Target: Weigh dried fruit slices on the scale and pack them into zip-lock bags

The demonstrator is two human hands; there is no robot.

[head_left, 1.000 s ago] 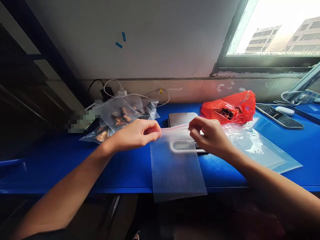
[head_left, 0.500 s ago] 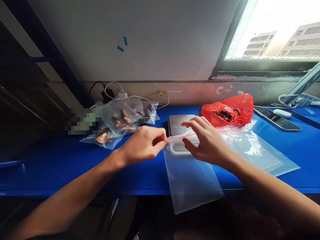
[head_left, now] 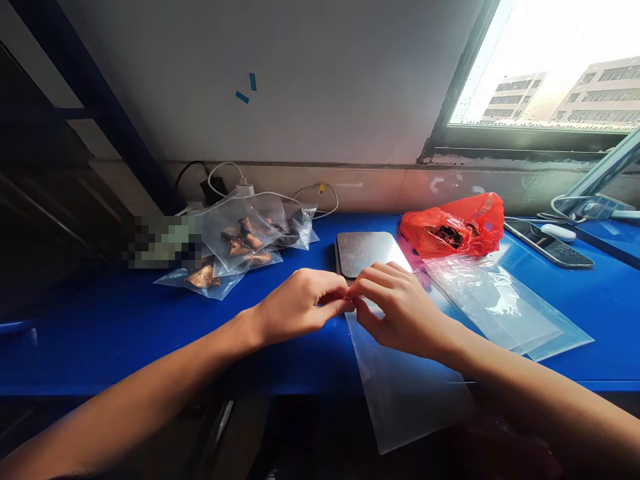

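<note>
A clear plastic bag (head_left: 405,393) hangs from my fingers, its lower part past the table's front edge. My left hand (head_left: 305,303) pinches the bag's top corner between thumb and fingers. Thumb and fingertips of my right hand (head_left: 395,303) are closed on the same top edge, touching the left fingertips. The right hand covers most of that edge. Just behind the hands sits a kitchen scale (head_left: 370,250) with a square metal plate; its front is hidden. No contents show in the hanging bag.
Left stand clear bags (head_left: 240,257) of brown dried chunks, beside charger cables (head_left: 245,187). At right, a red plastic bag (head_left: 450,227) holds dark pieces, with flat clear bags (head_left: 515,307) before it. A phone (head_left: 550,243) and white oval object (head_left: 559,233) lie farther right on the blue table (head_left: 125,340).
My right hand has closed from spread fingers onto the bag's top edge, meeting the left. Both hands and the bag have moved slightly right and nearer me, uncovering more of the scale.
</note>
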